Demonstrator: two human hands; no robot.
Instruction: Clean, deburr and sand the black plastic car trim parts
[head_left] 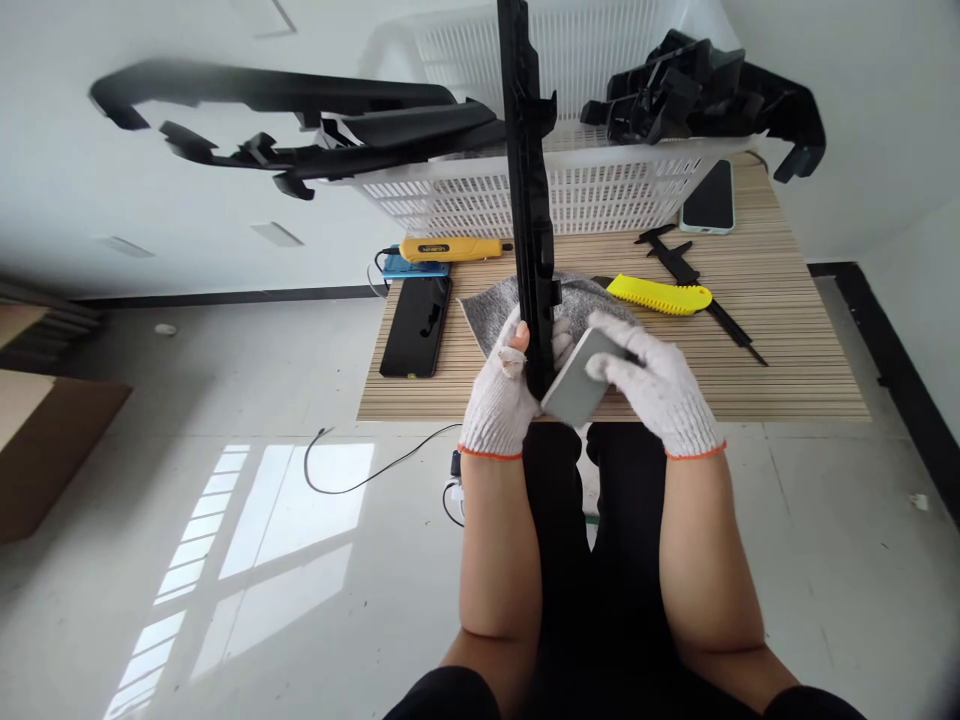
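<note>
My left hand (499,395), in a white knit glove with the thumb tip bare, is closed round the lower end of a long black plastic trim piece (531,180). The trim stands out away from me, its far end reaching over the basket. In my gloved right hand (656,385) is a flat grey rectangular pad (581,385), pinched at its right side. The pad's left edge lies close to the trim's near end; whether they touch I cannot tell. Beneath the trim, a grey cloth (491,305) is spread on the table.
A white basket (465,200) holds more black plastic parts (675,90). On the wooden table (795,350) lie a yellow-handled knife (660,295), a black caliper (679,265), a yellow pen-shaped tool (450,249), a black phone (416,325) and another phone (709,198). A cable (375,480) trails on the floor.
</note>
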